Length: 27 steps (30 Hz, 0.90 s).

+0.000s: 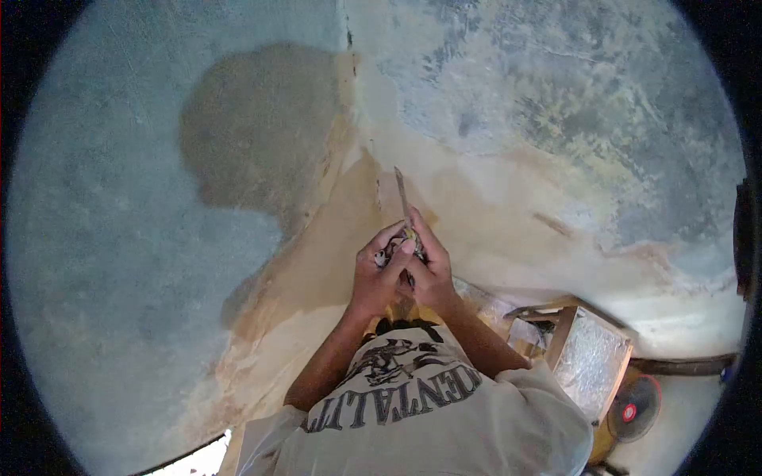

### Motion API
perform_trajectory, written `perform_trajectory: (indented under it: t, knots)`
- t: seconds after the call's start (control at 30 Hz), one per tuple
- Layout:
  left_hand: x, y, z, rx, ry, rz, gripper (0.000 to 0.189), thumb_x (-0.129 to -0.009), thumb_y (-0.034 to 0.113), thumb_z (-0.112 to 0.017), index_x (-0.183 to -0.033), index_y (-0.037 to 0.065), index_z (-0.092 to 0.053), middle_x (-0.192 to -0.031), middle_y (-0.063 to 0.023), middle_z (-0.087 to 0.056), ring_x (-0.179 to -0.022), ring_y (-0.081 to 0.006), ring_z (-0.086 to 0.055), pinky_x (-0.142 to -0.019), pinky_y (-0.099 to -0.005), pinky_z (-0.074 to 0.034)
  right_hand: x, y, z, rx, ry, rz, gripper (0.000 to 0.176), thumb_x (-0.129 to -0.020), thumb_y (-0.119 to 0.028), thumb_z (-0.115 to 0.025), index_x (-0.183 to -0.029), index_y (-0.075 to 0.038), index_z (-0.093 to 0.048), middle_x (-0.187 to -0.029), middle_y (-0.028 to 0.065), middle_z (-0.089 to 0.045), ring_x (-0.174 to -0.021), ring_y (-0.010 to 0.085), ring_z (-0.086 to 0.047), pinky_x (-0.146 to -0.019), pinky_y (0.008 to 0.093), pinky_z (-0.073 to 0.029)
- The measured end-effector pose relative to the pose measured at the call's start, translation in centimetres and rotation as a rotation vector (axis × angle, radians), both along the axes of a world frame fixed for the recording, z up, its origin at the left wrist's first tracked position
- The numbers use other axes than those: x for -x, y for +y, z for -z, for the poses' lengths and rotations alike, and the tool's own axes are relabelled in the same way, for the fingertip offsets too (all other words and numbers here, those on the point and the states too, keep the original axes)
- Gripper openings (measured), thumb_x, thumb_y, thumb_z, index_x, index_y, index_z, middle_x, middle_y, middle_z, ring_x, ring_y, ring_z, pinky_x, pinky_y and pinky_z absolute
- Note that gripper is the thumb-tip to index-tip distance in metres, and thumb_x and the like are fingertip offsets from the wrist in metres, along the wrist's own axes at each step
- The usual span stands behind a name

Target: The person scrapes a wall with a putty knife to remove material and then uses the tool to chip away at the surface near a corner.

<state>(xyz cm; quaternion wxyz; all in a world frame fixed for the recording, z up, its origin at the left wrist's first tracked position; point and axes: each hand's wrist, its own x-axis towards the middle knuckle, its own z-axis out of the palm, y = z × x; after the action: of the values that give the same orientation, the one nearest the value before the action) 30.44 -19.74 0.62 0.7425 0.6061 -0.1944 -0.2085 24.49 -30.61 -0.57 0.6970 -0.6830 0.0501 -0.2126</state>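
Here, the left hand (375, 270) and right hand (432, 266) share a clenched grip around a patterned bundle (382, 259), apparently cloth; a slender tool (402, 193) projects from between them, before the stained wall (492, 87).

Lower end of a thin tool (402, 190) hidden between left hand (373, 274) and right hand (433, 268), mottled bundle (383, 257) there (too small to tell), shirt (429, 432) cut off below, dark object (744, 238) clipped at right.
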Motion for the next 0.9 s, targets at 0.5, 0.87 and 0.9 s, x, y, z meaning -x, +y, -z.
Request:
perform_trajectory:
  t: [0.5,0.87,0.9]
  knots:
    - [-0.9,-5.0,0.0,0.159,0.025,0.123,0.037,-0.097,0.021,-0.068,-0.124,-0.002,-0.061,-0.081,0.0014,-0.062,-0.061,-0.0043,-0.052,-0.052,-0.0191,-0.040,0.5,-3.6,-1.4,-0.135,-0.041,0.021,0.067,-0.094,-0.004,-0.057,-0.156,-0.009,-0.032,-0.084,-0.0004,-0.061,-0.063,0.0043,-0.053,-0.056,0.0226,-0.045]
    - [-1.0,-13.9,0.5,0.045,0.050,-0.032,0.017,-0.096,0.019,-0.067,-0.104,0.003,-0.069,-0.079,0.0033,-0.062,-0.068,-0.0020,-0.048,-0.060,-0.0211,-0.040,2.2,-14.6,-2.5,-0.037,0.091,-0.176,0.075,-0.092,-0.004,-0.063,-0.158,-0.012,-0.028,-0.086,0.0021,-0.063,-0.058,0.0071,-0.054,-0.052,0.0256,-0.046]
    - [-1.0,-14.5,0.1,0.007,0.016,-0.086,0.021,-0.095,0.020,-0.069,-0.109,0.004,-0.068,-0.085,0.0020,-0.064,-0.068,-0.0031,-0.049,-0.059,-0.0213,-0.041,2.4,-15.3,-2.9,-0.087,0.123,-0.205,0.075,-0.092,-0.004,-0.062,-0.158,-0.012,-0.028,-0.085,0.0020,-0.062,-0.057,0.0078,-0.053,-0.053,0.0263,-0.046]
